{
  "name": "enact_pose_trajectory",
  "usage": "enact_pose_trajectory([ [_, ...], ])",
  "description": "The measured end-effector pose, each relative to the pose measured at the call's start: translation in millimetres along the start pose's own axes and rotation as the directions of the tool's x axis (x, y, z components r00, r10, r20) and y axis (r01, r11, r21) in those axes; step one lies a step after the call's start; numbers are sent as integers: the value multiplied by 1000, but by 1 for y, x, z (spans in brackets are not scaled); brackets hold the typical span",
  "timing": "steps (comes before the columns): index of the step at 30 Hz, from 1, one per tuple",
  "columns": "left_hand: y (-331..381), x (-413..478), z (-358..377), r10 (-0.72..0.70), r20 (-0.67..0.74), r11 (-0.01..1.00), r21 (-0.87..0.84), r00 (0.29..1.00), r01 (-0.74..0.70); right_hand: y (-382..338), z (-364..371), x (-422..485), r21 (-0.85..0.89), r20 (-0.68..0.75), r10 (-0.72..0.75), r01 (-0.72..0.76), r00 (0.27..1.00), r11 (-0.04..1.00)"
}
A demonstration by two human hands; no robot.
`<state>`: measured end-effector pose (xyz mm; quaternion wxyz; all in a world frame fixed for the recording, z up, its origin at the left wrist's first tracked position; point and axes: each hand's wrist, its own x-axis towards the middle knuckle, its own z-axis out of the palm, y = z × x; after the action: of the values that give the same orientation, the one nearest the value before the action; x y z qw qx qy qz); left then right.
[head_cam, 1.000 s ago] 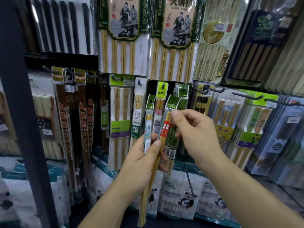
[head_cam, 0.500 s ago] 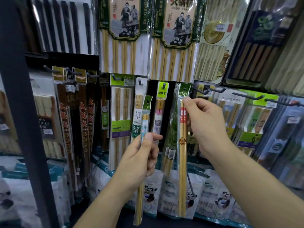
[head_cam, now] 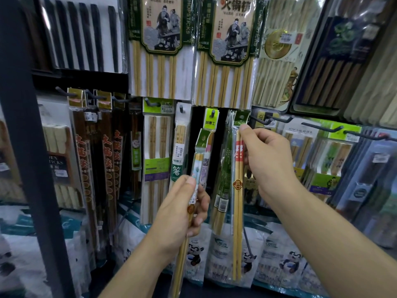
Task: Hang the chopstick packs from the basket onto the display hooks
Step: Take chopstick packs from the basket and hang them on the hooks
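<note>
My right hand (head_cam: 268,166) pinches the red-printed pack (head_cam: 238,186) just under its green header, thumb in front and fingers curled behind. It holds the pack up in the middle row of the rack (head_cam: 19,147), against the front of the hanging packs (head_cam: 223,179). My left hand (head_cam: 182,211) is closed round the spare pack (head_cam: 200,160), gripping it near the middle so the header stands up and the sticks run down past my wrist. The basket is out of view.

The step, as I judge it, is getting the header's hole over the hook. I cannot tell whether it is on, because the header hides the hook's tip (the peg (head_cam: 212,114) through the next pack to the left shows how short these are). To do it well, I should pinch low enough that my thumb leaves the hole free. I should hold the pack square to the rack, find the tip, then push back until the pack sits flush with the others. The sticks are long and the lower end will likely swing, so I let go only once the weight hangs from the hook. The long bare hook (head_cam: 271,121) just to the right is near my knuckles and could snag. The left hand should hold its pack aside.
</note>
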<state>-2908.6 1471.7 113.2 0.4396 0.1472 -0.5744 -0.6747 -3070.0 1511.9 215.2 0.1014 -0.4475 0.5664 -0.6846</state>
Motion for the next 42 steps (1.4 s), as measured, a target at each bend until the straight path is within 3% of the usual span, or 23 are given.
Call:
enact_pose_trajectory([
  [11, 2, -1, 0, 5, 13, 1000, 5, 1000, -5, -3, 8, 10, -37, -61, 18, -20, 998, 999],
  [24, 7, -4, 6, 42, -62, 999, 19, 997, -41, 14, 2, -1, -175, -108, -80, 61, 991, 983],
  [33, 3, 0, 24, 148, -127, 976, 176, 981, -125, 4, -2, -31, -79, 205, -173, 192, 963, 978],
  [42, 5, 17, 41, 195, -102, 932, 328, 976, -152, -4, -7, 0, -48, 83, -98, 103, 992, 994],
])
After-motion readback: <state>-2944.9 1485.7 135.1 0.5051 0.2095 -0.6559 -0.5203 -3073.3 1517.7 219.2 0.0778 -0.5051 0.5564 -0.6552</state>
